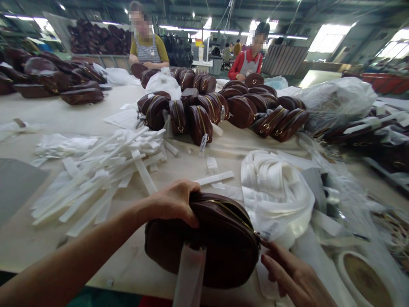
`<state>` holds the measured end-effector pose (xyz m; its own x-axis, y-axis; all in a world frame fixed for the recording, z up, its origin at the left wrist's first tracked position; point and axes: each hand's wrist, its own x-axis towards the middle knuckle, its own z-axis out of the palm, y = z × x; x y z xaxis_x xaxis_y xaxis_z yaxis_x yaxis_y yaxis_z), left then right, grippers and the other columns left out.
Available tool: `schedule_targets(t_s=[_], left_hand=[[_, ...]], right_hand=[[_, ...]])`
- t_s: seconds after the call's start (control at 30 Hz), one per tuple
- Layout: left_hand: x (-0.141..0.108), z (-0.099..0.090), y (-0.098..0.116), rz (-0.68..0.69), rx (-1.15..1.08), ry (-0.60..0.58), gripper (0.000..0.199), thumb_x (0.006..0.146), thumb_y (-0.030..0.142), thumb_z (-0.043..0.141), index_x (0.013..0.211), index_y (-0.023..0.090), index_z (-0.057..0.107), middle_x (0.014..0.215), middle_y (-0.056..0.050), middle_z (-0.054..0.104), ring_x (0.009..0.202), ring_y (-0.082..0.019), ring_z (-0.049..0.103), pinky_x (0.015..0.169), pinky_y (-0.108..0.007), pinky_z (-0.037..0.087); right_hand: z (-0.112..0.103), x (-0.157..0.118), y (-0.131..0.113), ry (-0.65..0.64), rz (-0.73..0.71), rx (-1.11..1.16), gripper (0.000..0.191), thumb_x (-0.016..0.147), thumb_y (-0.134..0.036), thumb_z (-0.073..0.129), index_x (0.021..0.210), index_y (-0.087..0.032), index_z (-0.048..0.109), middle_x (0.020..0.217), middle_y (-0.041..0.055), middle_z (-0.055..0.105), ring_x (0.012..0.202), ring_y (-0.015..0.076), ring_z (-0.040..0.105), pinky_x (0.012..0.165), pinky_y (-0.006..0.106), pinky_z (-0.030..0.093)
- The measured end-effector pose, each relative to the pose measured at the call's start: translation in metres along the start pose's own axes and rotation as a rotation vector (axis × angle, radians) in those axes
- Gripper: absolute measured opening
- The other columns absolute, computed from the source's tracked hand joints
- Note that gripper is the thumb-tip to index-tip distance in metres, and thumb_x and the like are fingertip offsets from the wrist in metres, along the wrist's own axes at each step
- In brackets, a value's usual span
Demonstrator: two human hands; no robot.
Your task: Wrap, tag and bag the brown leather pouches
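A dark brown leather pouch bag (223,251) with a gold zipper (228,209) stands tilted at the table's near edge. The zipper is partly open, showing a dark gap. My left hand (182,200) grips the bag's top left, thumb on the near side and fingers behind. At the bag's right end, by the end of the zipper, is my right hand (290,273). Its fingers are bent with the tips close to the bag; what they pinch there is too small to make out. A whitish strip (191,273) hangs down the bag's near side.
White strips (105,175) lie heaped at left. A bundle of white material (275,192) and a roll (364,279) are at right. Several similar brown bags (200,123) stand further back, others (53,79) at far left. Two co-workers (153,49) (247,62) handle bags across the table.
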<state>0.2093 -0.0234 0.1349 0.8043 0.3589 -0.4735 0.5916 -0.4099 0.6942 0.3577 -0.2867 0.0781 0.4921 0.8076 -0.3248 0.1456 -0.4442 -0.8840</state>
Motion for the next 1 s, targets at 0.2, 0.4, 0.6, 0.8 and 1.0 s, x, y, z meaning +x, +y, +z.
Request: schedule_targets(t_s=[0.2,0.4,0.6,0.8,1.0], left_hand=[[-0.016,0.013,0.006,0.060,0.189,0.040,0.035,0.051,0.030,0.075,0.080,0.018,0.059,0.073,0.005,0.057,0.071,-0.015,0.053,0.055,-0.021,0.032],[-0.021,0.017,0.008,0.059,0.294,0.060,0.035,0.051,0.032,0.075,0.078,0.019,0.057,0.072,0.004,0.055,0.069,-0.015,0.051,0.055,-0.021,0.030],[-0.019,0.012,0.003,0.095,0.264,0.052,0.035,0.050,0.034,0.075,0.075,0.017,0.057,0.071,0.004,0.054,0.068,-0.014,0.051,0.053,-0.020,0.029],[0.004,-0.006,-0.004,0.083,0.005,-0.205,0.043,0.045,0.035,0.081,0.078,0.016,0.061,0.068,0.005,0.057,0.065,-0.014,0.052,0.051,-0.020,0.034],[0.010,-0.017,0.000,0.133,-0.036,-0.289,0.044,0.049,0.033,0.080,0.086,0.015,0.064,0.072,0.004,0.060,0.067,-0.015,0.055,0.056,-0.020,0.040]], right_hand=[[0.014,0.022,0.011,0.169,0.226,0.627,0.056,0.055,-0.054,0.079,0.094,-0.020,0.059,0.066,-0.0035,0.056,0.044,0.0036,0.037,0.040,0.016,0.029],[0.005,0.029,-0.019,-0.018,0.204,0.327,0.057,0.059,-0.060,0.074,0.089,-0.015,0.054,0.046,-0.0076,0.046,0.036,0.0041,0.033,0.036,0.017,0.021],[0.002,0.031,-0.018,-0.169,0.246,0.409,0.046,0.062,-0.051,0.076,0.079,-0.016,0.051,0.047,-0.0088,0.044,0.037,0.0020,0.031,0.035,0.015,0.020],[0.002,0.036,-0.038,0.046,0.113,0.356,0.043,0.060,-0.048,0.076,0.070,-0.017,0.048,0.049,-0.0043,0.053,0.036,0.0050,0.041,0.035,0.016,0.026],[-0.006,0.052,-0.070,-0.043,0.073,0.151,0.039,0.059,-0.046,0.074,0.071,-0.017,0.050,0.047,-0.0064,0.050,0.034,0.0054,0.040,0.033,0.016,0.025]])
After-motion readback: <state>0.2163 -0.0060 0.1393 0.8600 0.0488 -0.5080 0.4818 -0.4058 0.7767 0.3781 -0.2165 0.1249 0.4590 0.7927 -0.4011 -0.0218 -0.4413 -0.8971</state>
